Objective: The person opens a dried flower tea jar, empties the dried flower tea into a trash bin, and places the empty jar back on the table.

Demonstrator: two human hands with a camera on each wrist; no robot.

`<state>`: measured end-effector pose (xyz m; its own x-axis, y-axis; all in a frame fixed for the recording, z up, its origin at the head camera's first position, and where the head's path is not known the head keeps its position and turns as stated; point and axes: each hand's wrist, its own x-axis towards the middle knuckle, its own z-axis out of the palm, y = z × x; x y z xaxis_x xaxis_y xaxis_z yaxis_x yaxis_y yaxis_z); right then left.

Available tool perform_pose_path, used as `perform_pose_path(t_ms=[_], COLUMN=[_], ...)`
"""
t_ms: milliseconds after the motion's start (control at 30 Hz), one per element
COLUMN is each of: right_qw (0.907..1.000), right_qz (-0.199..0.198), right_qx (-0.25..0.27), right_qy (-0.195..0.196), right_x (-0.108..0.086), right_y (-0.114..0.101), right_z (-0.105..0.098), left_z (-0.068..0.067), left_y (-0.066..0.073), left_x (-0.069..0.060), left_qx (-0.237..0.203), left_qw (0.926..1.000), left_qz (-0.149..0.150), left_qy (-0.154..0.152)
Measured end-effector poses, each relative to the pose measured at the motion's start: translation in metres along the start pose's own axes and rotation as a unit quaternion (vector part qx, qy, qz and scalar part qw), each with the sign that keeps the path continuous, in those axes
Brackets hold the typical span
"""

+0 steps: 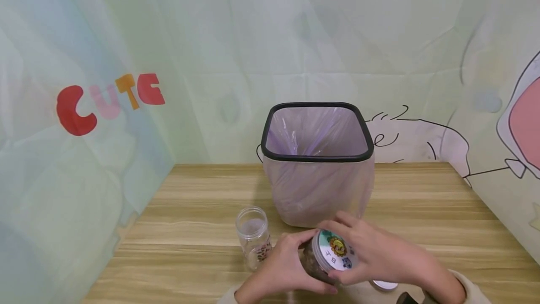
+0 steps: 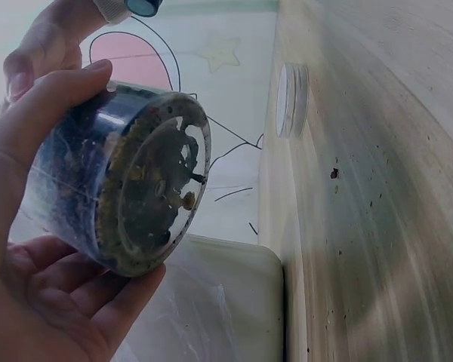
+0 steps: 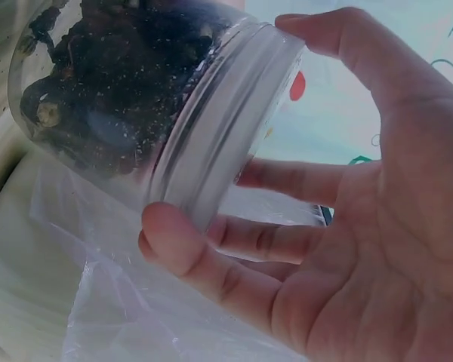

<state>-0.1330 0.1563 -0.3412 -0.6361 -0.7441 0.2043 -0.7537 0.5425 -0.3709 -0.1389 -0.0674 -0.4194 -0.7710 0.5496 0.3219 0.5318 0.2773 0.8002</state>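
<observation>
A clear jar (image 1: 311, 265) with dark, clumpy dried contents is held tilted above the table, its base turned toward the left wrist view. My left hand (image 1: 280, 266) grips the jar's body, thumb on one side and fingers spread round the other. On top sits a round lid (image 1: 335, 252) with a cartoon flower printed on it. My right hand (image 1: 371, 250) holds that lid by its edge, with thumb and fingers round the rim. In the right wrist view, the lid's ridged side (image 3: 219, 128) is seated on the jar.
Behind the hands stands a bin (image 1: 322, 191) with a black rim and a thin purplish liner. A clear jar without a lid (image 1: 253, 247) stands upright at left. Another white lid (image 1: 385, 285) lies near my right wrist. Dark crumbs (image 2: 334, 173) dot the wooden table (image 1: 190, 224).
</observation>
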Motion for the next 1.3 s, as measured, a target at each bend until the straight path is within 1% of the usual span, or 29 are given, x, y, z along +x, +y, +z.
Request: perform_pose_path(t_ms=[100, 200, 333, 400, 467, 533, 633, 767, 867, 933, 1033, 1133, 1300], right_qw=[0.9996, 0.9982, 0.9946, 0.9922, 0.9889, 0.9877, 0.9911, 0.9975, 0.9992, 0.9995, 0.9995, 0.9996, 0.9997], right_qz=[-0.023, -0.055, -0.097, -0.118, -0.143, -0.152, -0.127, -0.051, -0.004, 0.016, 0.029, 0.025, 0.011], right_qx=[0.008, 0.018, 0.031, 0.038, 0.036, 0.033, 0.016, -0.012, -0.02, -0.016, 0.001, 0.008, 0.017], right_qy=[0.011, 0.019, 0.016, 0.011, 0.012, 0.018, 0.034, 0.047, 0.034, 0.022, 0.009, 0.012, 0.016], right_x=[0.001, 0.001, 0.0, -0.001, -0.001, -0.001, -0.001, -0.002, -0.002, -0.002, -0.003, -0.003, -0.002], right_y=[0.001, 0.003, 0.007, 0.009, 0.01, 0.01, 0.006, 0.0, -0.002, -0.002, -0.002, -0.002, -0.002], right_z=[0.0, -0.002, -0.004, -0.005, -0.005, -0.005, -0.004, -0.002, -0.001, -0.001, -0.001, 0.0, -0.001], left_z=[-0.001, -0.001, -0.001, -0.001, -0.001, -0.001, -0.001, -0.001, -0.001, -0.001, -0.001, 0.0, -0.001], left_y=[-0.001, -0.001, -0.001, -0.002, -0.002, -0.002, -0.002, -0.001, -0.001, 0.0, 0.0, 0.0, 0.0], left_x=[0.0, -0.001, -0.001, -0.001, 0.0, 0.0, 0.0, 0.0, 0.0, 0.0, 0.0, 0.0, 0.0], left_qx=[-0.006, -0.017, -0.026, -0.029, -0.025, -0.016, 0.004, 0.008, -0.004, -0.015, -0.024, -0.036, -0.051], left_qw=[1.0, 0.9998, 0.9994, 0.9993, 0.9996, 0.9998, 0.9999, 0.9998, 0.9999, 0.9999, 0.9996, 0.9991, 0.9984], left_qz=[-0.002, -0.01, -0.022, -0.019, -0.009, 0.004, 0.016, 0.017, 0.012, 0.003, -0.012, -0.019, -0.019], left_qy=[0.0, -0.005, -0.011, -0.012, -0.01, -0.007, 0.002, 0.004, 0.0, -0.004, -0.008, -0.013, -0.017])
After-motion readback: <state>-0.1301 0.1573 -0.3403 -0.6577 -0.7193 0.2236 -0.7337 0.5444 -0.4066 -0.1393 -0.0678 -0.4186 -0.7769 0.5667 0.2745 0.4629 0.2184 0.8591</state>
